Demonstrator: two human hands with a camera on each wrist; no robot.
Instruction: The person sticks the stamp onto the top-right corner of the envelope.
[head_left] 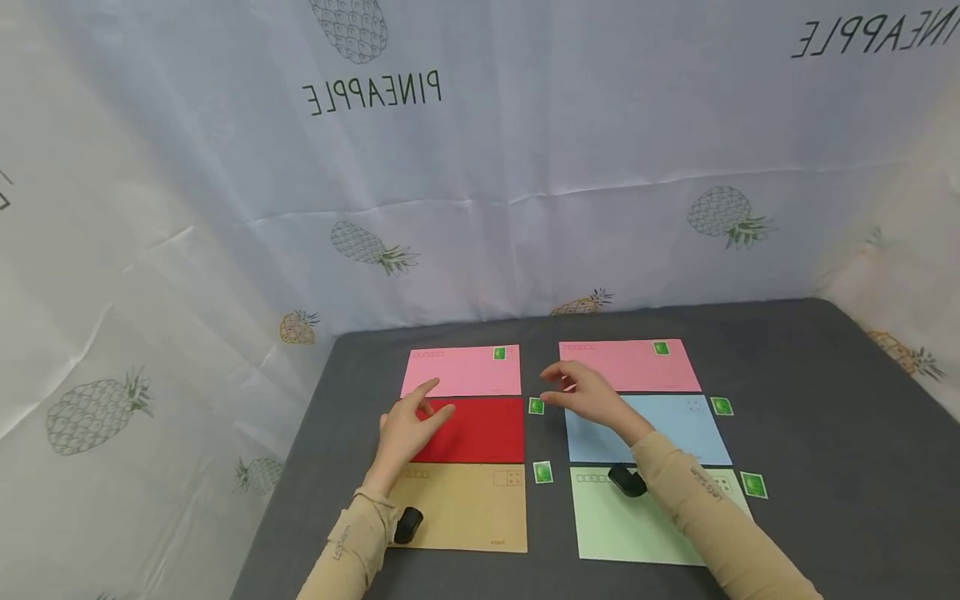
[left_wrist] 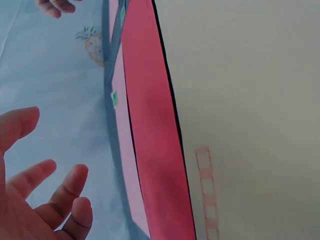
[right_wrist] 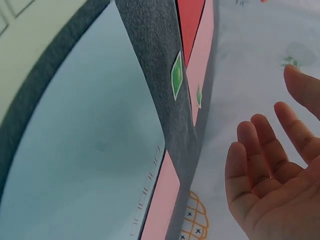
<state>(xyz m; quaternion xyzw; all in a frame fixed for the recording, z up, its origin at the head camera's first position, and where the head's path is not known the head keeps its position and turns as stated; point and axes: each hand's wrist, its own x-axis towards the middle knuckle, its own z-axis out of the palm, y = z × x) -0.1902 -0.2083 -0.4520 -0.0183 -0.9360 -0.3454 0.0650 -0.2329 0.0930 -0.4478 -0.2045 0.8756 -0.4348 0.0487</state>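
Note:
Six envelopes lie in two columns on the grey table (head_left: 825, 433). The left column holds a pink envelope (head_left: 461, 371), a red envelope (head_left: 480, 429) and a tan envelope (head_left: 465, 508). In the right column are a pink envelope (head_left: 630, 365), a blue envelope (head_left: 660, 429) and a pale green envelope (head_left: 622, 525). My left hand (head_left: 420, 410) is open over the red envelope's left end, holding nothing (left_wrist: 50, 195). With relaxed fingers, my right hand (head_left: 558, 385) hovers empty (right_wrist: 270, 165) near the right pink envelope's left corner. A loose green stamp (head_left: 536, 406) lies just left of it.
Other loose green stamps lie at the column gap (head_left: 543, 472) and right of the blue (head_left: 722, 406) and green (head_left: 753, 485) envelopes. Both pink envelopes carry a stamp (head_left: 499, 353). A pineapple-print cloth (head_left: 480, 167) walls the back and sides.

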